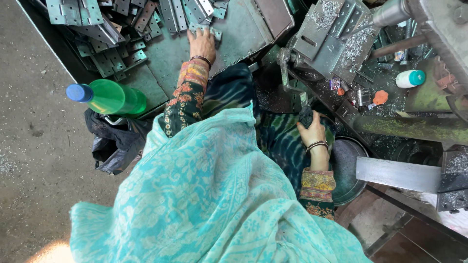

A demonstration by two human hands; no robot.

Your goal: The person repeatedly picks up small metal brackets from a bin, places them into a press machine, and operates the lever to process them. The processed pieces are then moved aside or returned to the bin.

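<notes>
My left hand (202, 43) reaches forward onto a grey metal tray (168, 63) and rests on a small bent metal bracket (208, 32) at the edge of a heap of similar brackets (117, 29). Whether the fingers grip the bracket or only touch it I cannot tell. My right hand (312, 130) is closed around the dark knob of a lever (305, 116) on a press machine. A turquoise patterned shawl (209, 195) covers my lap and hides my lower body.
A green plastic bottle with a blue cap (109, 96) lies at the tray's near-left corner above a black bag (114, 141). The machine's fixture (334, 36) is strewn with metal shavings. A white bottle with a teal cap (410, 78) and a round metal pan (348, 168) are at right.
</notes>
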